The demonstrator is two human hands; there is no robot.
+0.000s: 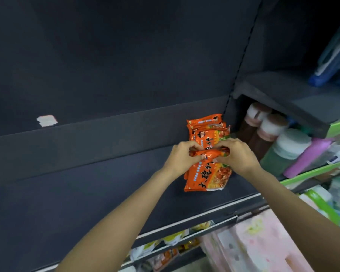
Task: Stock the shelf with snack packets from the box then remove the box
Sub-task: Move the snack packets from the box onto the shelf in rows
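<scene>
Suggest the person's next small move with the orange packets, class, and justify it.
Probably lower the orange snack packet pinched between left hand and right hand onto the packet row at the dark shelf's right end, then let go: it sits just above them.

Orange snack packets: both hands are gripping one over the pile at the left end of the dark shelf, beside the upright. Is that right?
Not quite. The head view shows the orange snack packets piled at the right end of the dark shelf, beside the upright. The rest holds: the left hand and right hand both grip one packet over the pile.
</scene>
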